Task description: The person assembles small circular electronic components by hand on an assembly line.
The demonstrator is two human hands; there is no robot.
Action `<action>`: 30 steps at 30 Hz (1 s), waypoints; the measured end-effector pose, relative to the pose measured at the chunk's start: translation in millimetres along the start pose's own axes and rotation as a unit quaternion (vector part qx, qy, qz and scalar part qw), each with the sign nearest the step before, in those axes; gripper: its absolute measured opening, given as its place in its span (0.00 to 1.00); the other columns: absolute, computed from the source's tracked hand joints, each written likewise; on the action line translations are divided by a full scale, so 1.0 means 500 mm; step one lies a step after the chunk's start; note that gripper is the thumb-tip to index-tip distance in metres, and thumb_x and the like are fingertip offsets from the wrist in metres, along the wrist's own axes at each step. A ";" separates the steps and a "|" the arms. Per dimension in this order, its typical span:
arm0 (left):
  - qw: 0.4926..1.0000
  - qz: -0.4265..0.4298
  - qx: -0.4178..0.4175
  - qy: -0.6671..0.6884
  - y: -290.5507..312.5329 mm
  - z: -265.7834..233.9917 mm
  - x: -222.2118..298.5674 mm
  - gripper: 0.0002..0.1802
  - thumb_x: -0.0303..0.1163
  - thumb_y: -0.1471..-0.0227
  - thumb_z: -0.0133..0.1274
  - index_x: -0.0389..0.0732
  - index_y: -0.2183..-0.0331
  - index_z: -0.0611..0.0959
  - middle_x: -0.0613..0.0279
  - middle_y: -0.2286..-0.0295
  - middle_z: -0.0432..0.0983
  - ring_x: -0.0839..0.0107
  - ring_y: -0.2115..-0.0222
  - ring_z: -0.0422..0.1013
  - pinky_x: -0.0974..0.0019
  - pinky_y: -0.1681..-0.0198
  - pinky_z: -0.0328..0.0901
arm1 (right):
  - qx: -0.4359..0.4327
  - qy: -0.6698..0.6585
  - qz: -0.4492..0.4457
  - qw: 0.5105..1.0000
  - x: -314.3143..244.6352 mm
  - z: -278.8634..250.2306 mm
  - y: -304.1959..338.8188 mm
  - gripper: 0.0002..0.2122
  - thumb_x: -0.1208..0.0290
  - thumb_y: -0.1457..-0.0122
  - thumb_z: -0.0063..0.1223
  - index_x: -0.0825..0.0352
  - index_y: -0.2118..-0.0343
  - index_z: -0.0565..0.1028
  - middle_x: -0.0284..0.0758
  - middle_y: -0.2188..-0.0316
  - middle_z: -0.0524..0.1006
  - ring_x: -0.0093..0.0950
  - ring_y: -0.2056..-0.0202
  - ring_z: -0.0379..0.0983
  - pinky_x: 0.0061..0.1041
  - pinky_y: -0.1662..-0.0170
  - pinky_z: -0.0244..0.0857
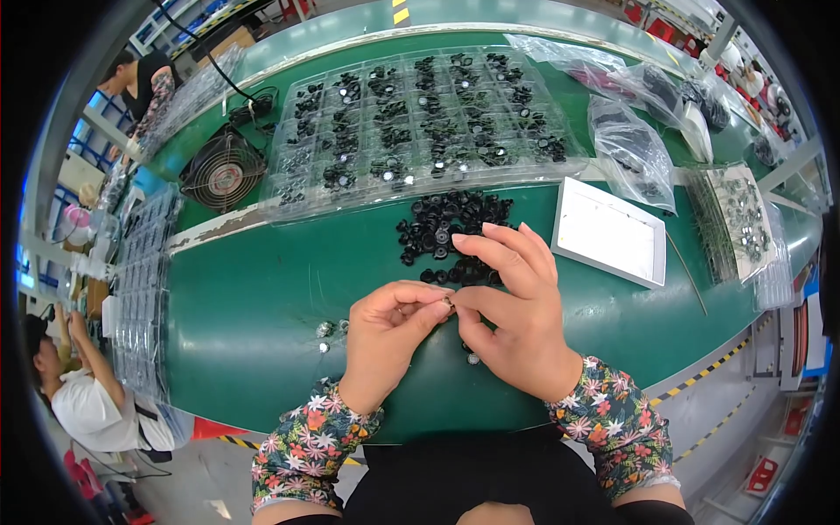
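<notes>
Over the near part of the green table point(254, 289), my left hand point(389, 337) and my right hand point(516, 324) meet at the fingertips. The left thumb and forefinger pinch a tiny part, mostly hidden, whose kind I cannot make out. My right thumb and forefinger close on the same spot, while the other right fingers stretch out above. Just beyond the hands lies a heap of small round black parts point(455, 214). A few silvery round pieces point(325, 329) rest left of my left hand, and another silvery piece point(473, 358) lies beneath my right hand.
A clear compartment tray point(420, 131) filled with black parts spans the back. To its left stands a black fan point(224, 168). At right are a white box point(610, 232), a thin stick point(687, 273), plastic bags point(630, 144) and a board with thin wires point(739, 223). Two people work at left.
</notes>
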State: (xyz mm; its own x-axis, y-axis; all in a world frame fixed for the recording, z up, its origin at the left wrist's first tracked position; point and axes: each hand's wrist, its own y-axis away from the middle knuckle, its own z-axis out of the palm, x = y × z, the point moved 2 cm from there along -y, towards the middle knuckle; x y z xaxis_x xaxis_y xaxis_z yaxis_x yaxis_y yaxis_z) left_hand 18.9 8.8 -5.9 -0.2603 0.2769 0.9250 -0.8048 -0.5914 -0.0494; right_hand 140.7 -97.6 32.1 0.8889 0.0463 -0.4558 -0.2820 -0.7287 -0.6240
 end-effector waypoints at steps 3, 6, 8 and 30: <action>1.000 0.020 -0.008 -0.012 -0.001 0.000 -0.002 0.08 0.15 0.49 0.53 0.32 0.64 0.80 0.54 0.62 0.77 0.72 0.62 0.74 0.72 0.56 0.70 | 0.002 -0.009 0.007 1.000 0.001 0.000 0.000 0.04 0.78 0.59 0.59 0.64 0.77 0.76 0.35 0.50 0.72 0.39 0.47 0.64 0.48 0.43 0.54; 1.000 0.019 -0.002 -0.021 0.001 0.001 0.000 0.08 0.14 0.49 0.53 0.32 0.65 0.80 0.54 0.62 0.77 0.72 0.62 0.74 0.72 0.56 0.70 | 0.015 -0.020 0.009 1.000 0.002 0.000 -0.001 0.05 0.78 0.59 0.58 0.64 0.77 0.76 0.35 0.51 0.72 0.39 0.48 0.65 0.47 0.44 0.55; 1.000 0.018 -0.007 -0.019 0.003 -0.001 -0.001 0.09 0.15 0.49 0.53 0.33 0.64 0.80 0.54 0.62 0.77 0.72 0.61 0.74 0.72 0.56 0.70 | 0.018 -0.041 0.021 0.999 0.003 0.001 -0.002 0.05 0.79 0.59 0.58 0.64 0.77 0.76 0.35 0.51 0.72 0.40 0.48 0.66 0.46 0.44 0.56; 0.991 -0.117 0.052 0.030 -0.010 -0.024 0.003 0.08 0.23 0.45 0.52 0.33 0.62 0.80 0.59 0.69 0.78 0.75 0.71 0.73 0.73 0.68 0.69 | 0.021 0.292 0.142 0.946 0.208 -0.134 0.025 0.03 0.79 0.56 0.54 0.68 0.77 0.72 0.38 0.73 0.73 0.40 0.67 0.70 0.39 0.61 0.62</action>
State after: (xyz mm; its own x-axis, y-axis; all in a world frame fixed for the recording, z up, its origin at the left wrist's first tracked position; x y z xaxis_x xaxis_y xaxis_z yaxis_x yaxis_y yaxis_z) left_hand 16.2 21.1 -8.7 -0.1063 0.4590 0.8821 -0.7881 -0.5798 0.2067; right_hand 254.0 -147.8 19.3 0.8194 -0.5410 -0.1893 -0.5428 -0.6264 -0.5595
